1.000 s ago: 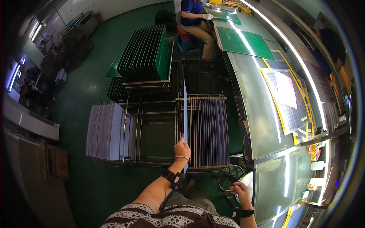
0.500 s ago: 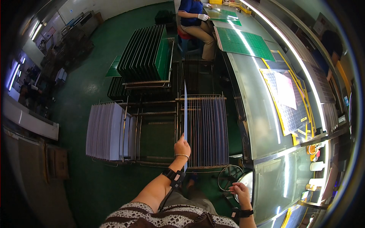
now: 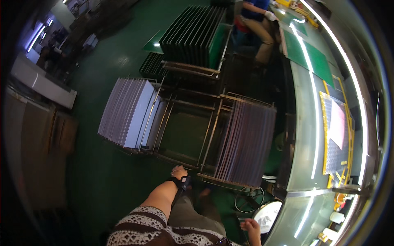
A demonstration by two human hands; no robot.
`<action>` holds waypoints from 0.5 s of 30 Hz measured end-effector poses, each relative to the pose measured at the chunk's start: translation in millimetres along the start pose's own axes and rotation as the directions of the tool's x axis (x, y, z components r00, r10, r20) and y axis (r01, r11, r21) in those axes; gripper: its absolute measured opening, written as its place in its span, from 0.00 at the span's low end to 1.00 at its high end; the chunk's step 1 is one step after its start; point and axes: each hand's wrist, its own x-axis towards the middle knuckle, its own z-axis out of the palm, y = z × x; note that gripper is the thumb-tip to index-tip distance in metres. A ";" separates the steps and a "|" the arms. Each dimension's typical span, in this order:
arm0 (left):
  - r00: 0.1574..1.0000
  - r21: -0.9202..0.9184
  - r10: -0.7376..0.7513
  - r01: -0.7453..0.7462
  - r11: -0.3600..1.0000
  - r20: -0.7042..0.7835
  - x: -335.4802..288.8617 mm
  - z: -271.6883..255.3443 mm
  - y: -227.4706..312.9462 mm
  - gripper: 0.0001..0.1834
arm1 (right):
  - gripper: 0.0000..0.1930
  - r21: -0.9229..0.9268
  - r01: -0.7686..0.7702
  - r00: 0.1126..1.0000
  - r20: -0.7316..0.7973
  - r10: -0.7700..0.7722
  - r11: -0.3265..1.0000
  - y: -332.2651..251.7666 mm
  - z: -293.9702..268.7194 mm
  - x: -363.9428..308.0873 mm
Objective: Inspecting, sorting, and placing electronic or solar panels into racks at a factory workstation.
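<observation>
Panels point(image 3: 248, 143), dark and thin, upright in the right-hand metal rack point(image 3: 221, 181); probably light, stiff and easily scratched, best held by near edges. Left hand point(image 3: 179, 171) near the rack's near-left corner, grip too blurred to judge; right hand point(image 3: 252, 227) loosely curled, apparently empty.

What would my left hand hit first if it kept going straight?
Probably the rack's near rail, just ahead of your left hand, though depth is unclear, so it could pass above or below.
</observation>
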 end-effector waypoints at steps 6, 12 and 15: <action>0.993 0.286 -0.105 0.087 0.954 0.049 52.5 50.3 -74.6 0.30 | 0.09 -0.012 -0.303 0.952 -0.032 0.303 0.953 101.0 -22.0 12.6; 0.954 0.711 0.296 -0.181 0.680 -0.039 146.3 62.3 -90.1 0.41 | 0.14 -0.141 -0.482 0.876 -0.089 0.474 0.865 163.8 -13.8 19.2; 0.855 0.731 0.518 -0.330 0.597 -0.037 211.9 107.5 -108.0 0.32 | 0.24 -0.150 -0.582 0.813 -0.076 0.577 0.799 184.4 -11.2 14.3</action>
